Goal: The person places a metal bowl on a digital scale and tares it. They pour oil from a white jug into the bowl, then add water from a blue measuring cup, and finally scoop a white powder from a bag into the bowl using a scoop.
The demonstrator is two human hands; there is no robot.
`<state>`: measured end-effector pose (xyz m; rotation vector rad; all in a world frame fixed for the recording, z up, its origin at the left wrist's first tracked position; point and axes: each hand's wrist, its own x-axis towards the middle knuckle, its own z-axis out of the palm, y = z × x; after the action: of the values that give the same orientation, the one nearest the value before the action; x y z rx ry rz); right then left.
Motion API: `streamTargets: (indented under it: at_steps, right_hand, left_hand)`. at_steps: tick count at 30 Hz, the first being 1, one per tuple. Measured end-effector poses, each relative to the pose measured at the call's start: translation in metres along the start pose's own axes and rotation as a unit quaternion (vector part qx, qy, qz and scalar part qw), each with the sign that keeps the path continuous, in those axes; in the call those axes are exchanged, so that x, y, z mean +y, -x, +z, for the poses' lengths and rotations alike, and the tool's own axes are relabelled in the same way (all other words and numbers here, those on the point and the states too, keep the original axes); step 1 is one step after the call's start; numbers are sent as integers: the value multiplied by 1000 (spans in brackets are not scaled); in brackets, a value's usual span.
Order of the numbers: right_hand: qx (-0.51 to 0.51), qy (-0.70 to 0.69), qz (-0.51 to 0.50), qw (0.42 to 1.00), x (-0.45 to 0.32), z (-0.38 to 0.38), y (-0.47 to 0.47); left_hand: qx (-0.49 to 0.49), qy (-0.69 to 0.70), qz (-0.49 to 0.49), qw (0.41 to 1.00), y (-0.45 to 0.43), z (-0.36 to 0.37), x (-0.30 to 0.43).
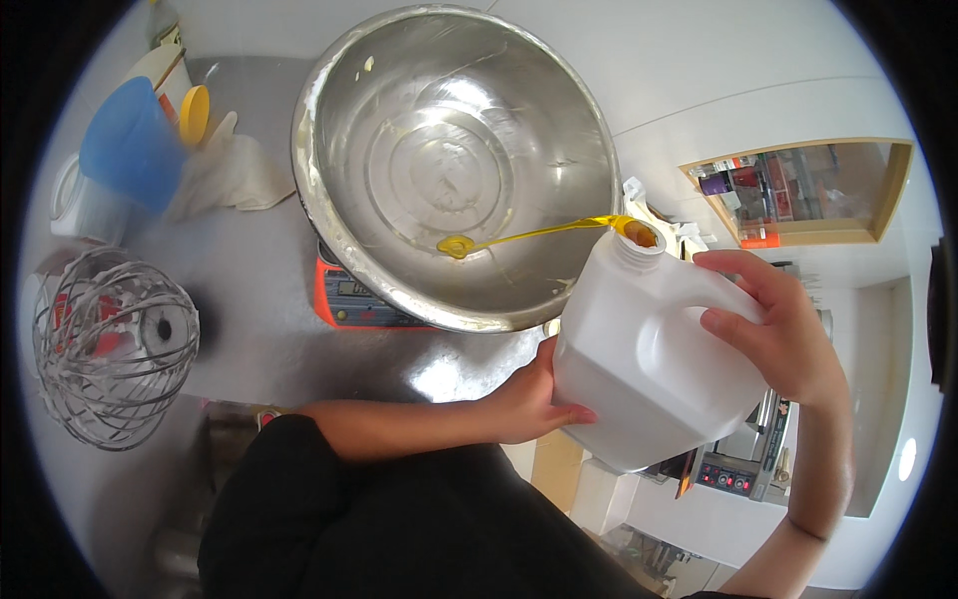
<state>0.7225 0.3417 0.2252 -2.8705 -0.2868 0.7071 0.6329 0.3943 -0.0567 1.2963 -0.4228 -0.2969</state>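
My right hand (778, 322) grips the handle of a white plastic jug (644, 359), which is tilted to the left. My left hand (542, 400) supports the jug's lower side, thumb on its front. From the jug's open mouth a thin stream of yellow liquid (539, 230) runs into a large stainless steel bowl (464, 90) and lands in a small yellow puddle (455, 245). Whitish smears cling to the bowl's rim. Beneath the bowl is an orange and grey digital scale (355, 299), partly hidden, with its display in view.
A large wire whisk head (116, 348) with white residue is at the left. Beyond it are a blue plastic container (131, 142), a yellow round lid (194, 114) and a whitish cloth or bag (247, 172). An appliance with red-lit controls (726, 479) stands at the lower right.
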Motion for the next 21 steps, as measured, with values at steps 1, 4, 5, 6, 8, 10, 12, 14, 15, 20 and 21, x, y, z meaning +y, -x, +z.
streamTargets:
  at_steps: [1,4,5,6,8,10,12,14,15,20,21]
  right_hand:
    - [-1,1,6,1000,-1,0,0]
    - [8,10,0,1000,0,0,-2]
    - [6,11,-1,1000,0,0,-2]
    - [3,11,-2,1000,-1,-1,-2]
    - [3,13,-3,1000,0,-1,-3]
    - [9,15,-3,1000,0,0,-4]
    - [-1,15,23,1000,-5,-2,-4]
    - [-1,17,31,999,-5,-2,-5]
    - [4,17,26,1000,-3,-1,-5]
    - [4,10,34,999,-1,-1,-5]
    - [3,3,36,999,-1,-1,-5]
  left_hand:
    - [1,3,1,1000,0,0,0]
    - [-2,20,-20,1000,-1,1,1]
    - [5,12,-10,1000,-1,1,0]
    - [12,3,0,1000,-1,2,-1]
    - [14,7,2,1000,-2,3,-2]
    - [5,32,-14,999,-3,3,0]
    - [2,57,-15,998,-3,4,0]
    - [4,66,-8,998,-4,5,-1]
    - [8,61,-1,998,-4,6,-2]
    - [-7,113,-24,993,-4,6,3]
    - [3,130,-20,991,-3,7,2]
